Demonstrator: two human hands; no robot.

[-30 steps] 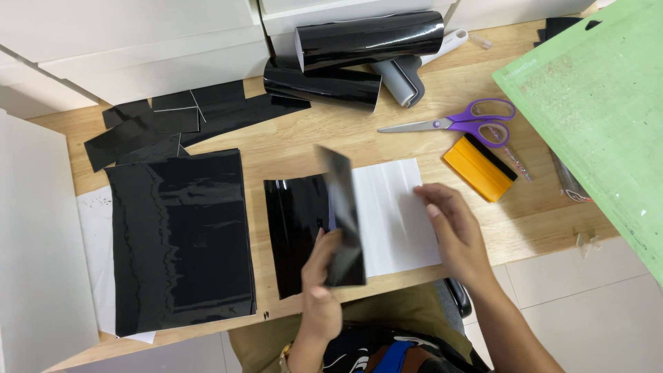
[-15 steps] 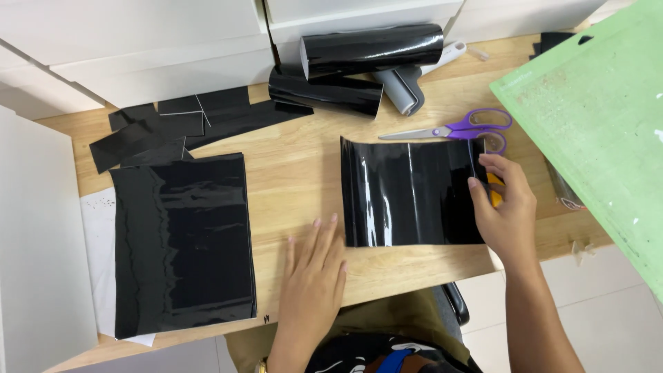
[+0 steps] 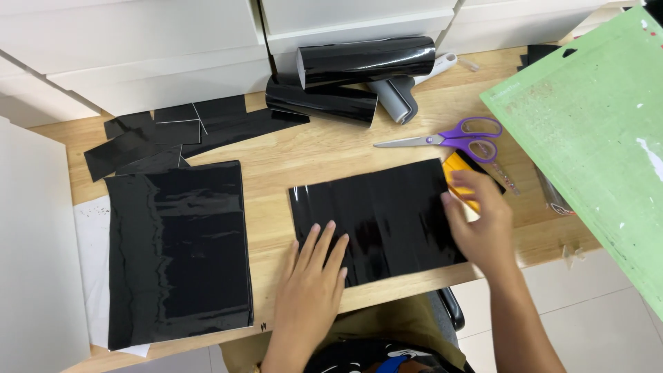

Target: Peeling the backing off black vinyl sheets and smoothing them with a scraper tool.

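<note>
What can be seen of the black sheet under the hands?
The black sheet is a glossy, thin rectangle, like vinyl film, lying flat and slightly askew on the wooden table, its near edge close to the table's front. Faint lengthwise creases catch the light. The left hand presses flat on its near left part; the right hand rests at its right edge, over a yellow scraper.

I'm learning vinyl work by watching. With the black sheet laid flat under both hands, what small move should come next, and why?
Probably the right hand picks up the yellow squeegee at its fingertips. The left hand already pins the black sheet flat, and glare streaks suggest it isn't fully smooth.
</note>
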